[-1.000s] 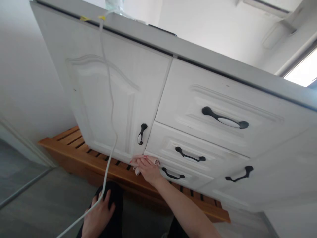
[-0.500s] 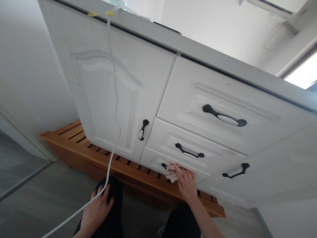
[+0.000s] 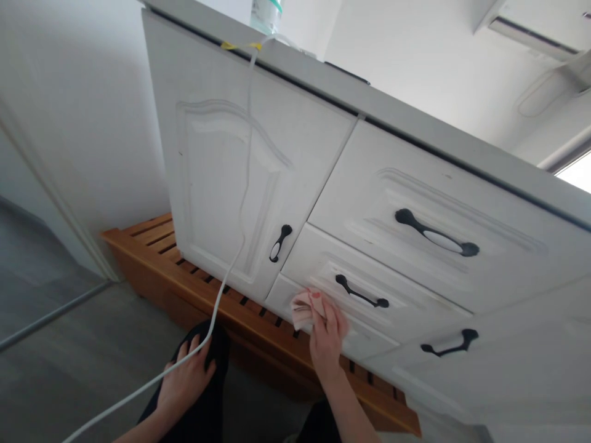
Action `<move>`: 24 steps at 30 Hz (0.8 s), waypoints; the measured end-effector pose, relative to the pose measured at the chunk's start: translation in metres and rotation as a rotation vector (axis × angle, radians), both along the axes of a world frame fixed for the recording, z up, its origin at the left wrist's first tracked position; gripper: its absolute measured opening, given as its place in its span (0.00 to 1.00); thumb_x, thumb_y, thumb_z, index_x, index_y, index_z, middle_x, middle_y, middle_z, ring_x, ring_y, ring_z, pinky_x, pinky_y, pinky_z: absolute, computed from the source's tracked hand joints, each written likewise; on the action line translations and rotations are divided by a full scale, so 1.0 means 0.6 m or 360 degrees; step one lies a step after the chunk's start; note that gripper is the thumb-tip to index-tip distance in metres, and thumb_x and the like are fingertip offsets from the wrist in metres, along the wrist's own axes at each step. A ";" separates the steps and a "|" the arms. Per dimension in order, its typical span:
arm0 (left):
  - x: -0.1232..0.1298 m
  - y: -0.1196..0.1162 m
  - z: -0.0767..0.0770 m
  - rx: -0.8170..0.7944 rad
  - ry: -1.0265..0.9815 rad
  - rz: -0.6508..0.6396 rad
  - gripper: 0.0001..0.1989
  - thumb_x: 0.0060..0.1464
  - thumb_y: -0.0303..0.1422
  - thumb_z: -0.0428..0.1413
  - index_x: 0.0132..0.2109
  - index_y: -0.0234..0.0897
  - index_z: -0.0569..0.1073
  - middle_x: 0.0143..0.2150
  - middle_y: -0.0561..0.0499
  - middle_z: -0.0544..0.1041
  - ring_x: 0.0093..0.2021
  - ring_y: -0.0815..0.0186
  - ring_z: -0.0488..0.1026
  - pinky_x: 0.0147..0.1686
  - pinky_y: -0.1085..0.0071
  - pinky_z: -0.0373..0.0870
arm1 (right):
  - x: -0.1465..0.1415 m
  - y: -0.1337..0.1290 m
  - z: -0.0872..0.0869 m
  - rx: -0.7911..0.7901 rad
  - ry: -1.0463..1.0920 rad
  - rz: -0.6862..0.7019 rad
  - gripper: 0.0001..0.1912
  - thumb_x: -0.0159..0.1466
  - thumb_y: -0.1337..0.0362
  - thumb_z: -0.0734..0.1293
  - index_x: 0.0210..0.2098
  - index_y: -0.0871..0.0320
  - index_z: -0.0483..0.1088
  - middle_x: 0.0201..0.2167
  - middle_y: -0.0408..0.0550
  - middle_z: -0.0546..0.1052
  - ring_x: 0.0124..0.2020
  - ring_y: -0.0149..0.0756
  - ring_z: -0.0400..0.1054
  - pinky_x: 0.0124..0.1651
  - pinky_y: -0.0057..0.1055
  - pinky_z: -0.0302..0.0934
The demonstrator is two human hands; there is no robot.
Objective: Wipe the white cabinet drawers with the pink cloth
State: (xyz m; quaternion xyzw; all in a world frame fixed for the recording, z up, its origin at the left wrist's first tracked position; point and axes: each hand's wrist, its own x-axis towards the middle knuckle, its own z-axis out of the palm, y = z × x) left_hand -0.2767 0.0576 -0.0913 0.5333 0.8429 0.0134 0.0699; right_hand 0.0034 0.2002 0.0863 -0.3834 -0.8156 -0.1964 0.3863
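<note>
My right hand (image 3: pixel 327 335) presses a crumpled pink cloth (image 3: pixel 302 309) against the bottom drawer (image 3: pixel 369 338) of a white cabinet, covering that drawer's handle. Just above it is the middle drawer's dark handle (image 3: pixel 361 292). My left hand (image 3: pixel 187 375) rests on my dark-clothed knee with its fingers apart. A white cable (image 3: pixel 217 301) hangs from the cabinet top, crosses the left door and passes over the back of my left hand.
The cabinet stands on a slatted wooden base (image 3: pixel 152 252). On the top (image 3: pixel 415 126) are a clear container (image 3: pixel 266 15), yellow tape and a dark flat object. Door handles (image 3: pixel 280 243) and drawer handles stick out from the front.
My right hand and the cloth have moved left and up on the bottom drawer, now hiding its handle. The camera view has shifted. My left hand stays on the knee.
</note>
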 end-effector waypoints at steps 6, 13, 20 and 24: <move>-0.010 -0.009 -0.009 0.0007 0.0045 0.0035 0.29 0.64 0.36 0.39 0.69 0.38 0.57 0.70 0.38 0.58 0.69 0.45 0.53 0.53 0.49 0.66 | -0.134 0.088 -0.102 -0.0006 -0.0255 0.0301 0.14 0.71 0.65 0.62 0.51 0.45 0.75 0.59 0.40 0.74 0.58 0.38 0.64 0.64 0.41 0.51; -0.023 -0.005 -0.002 -0.0113 0.0105 0.0045 0.29 0.64 0.36 0.39 0.69 0.36 0.57 0.70 0.36 0.57 0.68 0.44 0.55 0.52 0.50 0.66 | -0.116 0.063 -0.199 -0.0476 -0.0611 0.0530 0.08 0.69 0.64 0.66 0.40 0.48 0.78 0.52 0.38 0.78 0.53 0.36 0.67 0.58 0.35 0.57; -0.008 0.016 -0.013 -0.0138 0.0168 -0.0026 0.31 0.64 0.38 0.36 0.71 0.34 0.53 0.71 0.34 0.56 0.67 0.44 0.55 0.47 0.50 0.68 | -0.183 0.071 -0.157 -0.0555 -0.0695 0.0436 0.12 0.72 0.59 0.61 0.48 0.47 0.75 0.58 0.41 0.73 0.58 0.40 0.61 0.61 0.44 0.53; -0.005 0.013 -0.020 -0.0150 0.0240 -0.0002 0.31 0.63 0.38 0.37 0.71 0.34 0.53 0.71 0.34 0.56 0.68 0.44 0.53 0.48 0.50 0.67 | -0.180 0.082 -0.161 -0.0516 -0.0835 0.0570 0.11 0.72 0.62 0.62 0.48 0.55 0.74 0.55 0.43 0.75 0.57 0.35 0.61 0.63 0.37 0.55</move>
